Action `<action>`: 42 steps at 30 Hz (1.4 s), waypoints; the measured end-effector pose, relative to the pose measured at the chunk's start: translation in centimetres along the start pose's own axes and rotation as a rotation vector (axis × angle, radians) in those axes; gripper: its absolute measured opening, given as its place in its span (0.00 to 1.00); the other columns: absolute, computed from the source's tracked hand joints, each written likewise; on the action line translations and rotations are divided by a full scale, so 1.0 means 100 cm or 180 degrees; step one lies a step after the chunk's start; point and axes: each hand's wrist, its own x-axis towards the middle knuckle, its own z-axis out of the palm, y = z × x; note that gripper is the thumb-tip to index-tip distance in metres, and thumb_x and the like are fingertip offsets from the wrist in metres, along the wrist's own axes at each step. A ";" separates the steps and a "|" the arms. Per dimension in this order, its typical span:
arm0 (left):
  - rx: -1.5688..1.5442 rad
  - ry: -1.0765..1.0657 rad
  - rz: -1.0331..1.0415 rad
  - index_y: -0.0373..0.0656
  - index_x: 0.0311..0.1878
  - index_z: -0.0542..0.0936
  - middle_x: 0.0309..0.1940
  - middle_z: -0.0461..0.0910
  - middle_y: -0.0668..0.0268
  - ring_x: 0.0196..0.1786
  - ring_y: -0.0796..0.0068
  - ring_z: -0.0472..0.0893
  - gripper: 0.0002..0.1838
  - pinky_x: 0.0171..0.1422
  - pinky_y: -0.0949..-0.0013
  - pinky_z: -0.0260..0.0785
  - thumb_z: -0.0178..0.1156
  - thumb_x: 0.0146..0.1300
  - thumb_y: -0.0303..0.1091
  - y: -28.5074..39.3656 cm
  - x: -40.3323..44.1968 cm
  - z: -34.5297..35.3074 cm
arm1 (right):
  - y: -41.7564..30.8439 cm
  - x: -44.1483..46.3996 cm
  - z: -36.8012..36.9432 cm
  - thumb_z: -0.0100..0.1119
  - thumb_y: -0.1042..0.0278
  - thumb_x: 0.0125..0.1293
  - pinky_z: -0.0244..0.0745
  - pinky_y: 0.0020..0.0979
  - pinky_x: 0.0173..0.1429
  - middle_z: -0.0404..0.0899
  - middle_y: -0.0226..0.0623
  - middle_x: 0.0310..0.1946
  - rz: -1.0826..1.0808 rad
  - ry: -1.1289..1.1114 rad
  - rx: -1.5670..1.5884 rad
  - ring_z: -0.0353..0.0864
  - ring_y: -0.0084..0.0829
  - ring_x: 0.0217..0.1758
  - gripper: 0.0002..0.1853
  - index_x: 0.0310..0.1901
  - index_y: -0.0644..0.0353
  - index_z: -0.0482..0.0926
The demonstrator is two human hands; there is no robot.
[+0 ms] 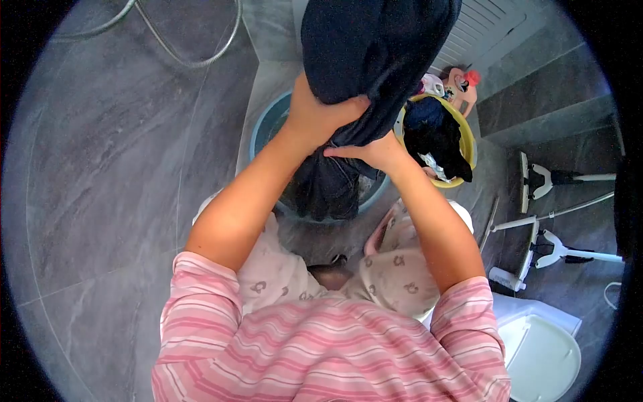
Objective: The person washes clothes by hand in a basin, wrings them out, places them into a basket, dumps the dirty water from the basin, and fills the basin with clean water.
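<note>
A dark navy garment, perhaps trousers, is lifted in front of me, its upper part stretching past the top of the view. My left hand grips its left side, thumb across the cloth. Lower down on the right, my right hand is closed around the same cloth, its thumb toward the left hand. Below the hands the garment hangs bunched into a round blue basin on the floor. The cloth and my forearms hide most of the basin's inside.
A yellow tub with dark clothes stands right of the basin, with a pink bottle behind it. Mop heads with poles lie at the right, near a white toilet. A shower hose loops at upper left.
</note>
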 end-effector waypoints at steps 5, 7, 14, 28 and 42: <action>-0.0433 -0.0031 -0.0173 0.32 0.45 0.75 0.40 0.79 0.60 0.43 0.73 0.77 0.24 0.50 0.70 0.68 0.68 0.42 0.28 0.005 0.004 -0.001 | -0.002 0.001 0.007 0.80 0.65 0.31 0.68 0.33 0.57 0.76 0.37 0.46 -0.0137 0.0404 0.0159 0.74 0.31 0.51 0.40 0.51 0.61 0.70; -0.0483 -0.0031 -0.0167 0.32 0.46 0.75 0.40 0.79 0.60 0.42 0.73 0.77 0.24 0.49 0.70 0.69 0.67 0.43 0.28 0.006 0.004 -0.002 | -0.001 0.002 0.009 0.80 0.65 0.31 0.68 0.33 0.56 0.77 0.37 0.45 -0.0057 0.0405 0.0248 0.75 0.31 0.50 0.40 0.51 0.62 0.71; -0.0107 -0.0248 0.0024 0.33 0.60 0.62 0.55 0.69 0.57 0.57 0.70 0.69 0.38 0.62 0.68 0.59 0.68 0.45 0.32 0.003 0.010 -0.016 | -0.010 0.004 0.017 0.79 0.68 0.33 0.70 0.32 0.54 0.77 0.37 0.46 -0.0035 0.0623 0.0187 0.75 0.31 0.49 0.37 0.49 0.64 0.71; 0.0399 -0.1534 0.0272 0.40 0.69 0.44 0.64 0.56 0.56 0.67 0.65 0.57 0.62 0.69 0.67 0.45 0.73 0.36 0.49 -0.033 -0.013 -0.023 | -0.019 0.000 -0.009 0.74 0.77 0.36 0.71 0.31 0.52 0.78 0.39 0.42 0.0391 0.1605 0.1487 0.77 0.31 0.45 0.24 0.40 0.67 0.77; 0.1205 0.0341 0.0848 0.37 0.46 0.67 0.32 0.75 0.52 0.36 0.55 0.78 0.27 0.42 0.61 0.69 0.62 0.41 0.38 -0.047 -0.031 0.019 | -0.037 0.015 -0.004 0.75 0.74 0.37 0.70 0.31 0.51 0.77 0.38 0.40 -0.0004 0.1804 0.1105 0.77 0.30 0.43 0.28 0.43 0.68 0.73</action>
